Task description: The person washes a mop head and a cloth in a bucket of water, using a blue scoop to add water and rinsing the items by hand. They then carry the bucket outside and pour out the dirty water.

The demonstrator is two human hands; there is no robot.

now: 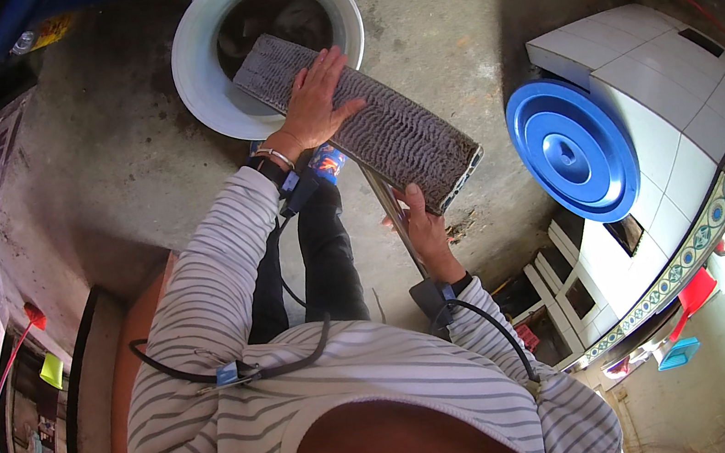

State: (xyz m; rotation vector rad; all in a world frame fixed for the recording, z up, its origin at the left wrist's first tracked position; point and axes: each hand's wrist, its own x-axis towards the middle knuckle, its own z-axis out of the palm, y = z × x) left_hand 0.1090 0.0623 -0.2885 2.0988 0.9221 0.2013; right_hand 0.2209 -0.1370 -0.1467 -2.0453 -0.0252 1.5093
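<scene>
A flat mop head with a grey ridged fabric pad (411, 126) lies slantwise, pad side up, its far end over a white bucket (195, 76). Across the pad lies my left hand (317, 104), palm down with the thumb spread and the fingertips past its far edge. A metal mop pole (384, 194) runs from under the head back toward me. My right hand (430, 234) is around this pole by the near end of the head, its thumb against the pad's edge. Dark water (277, 12) fills the bottom of the bucket.
Below the bucket my shoe (328, 163) shows on the concrete floor (421, 2). To the right, a round blue lid (536, 153) leans against a white-tiled counter (650, 71). A dark cable (284, 265) hangs near my legs. An orange-brown surface (139, 369) stands at left.
</scene>
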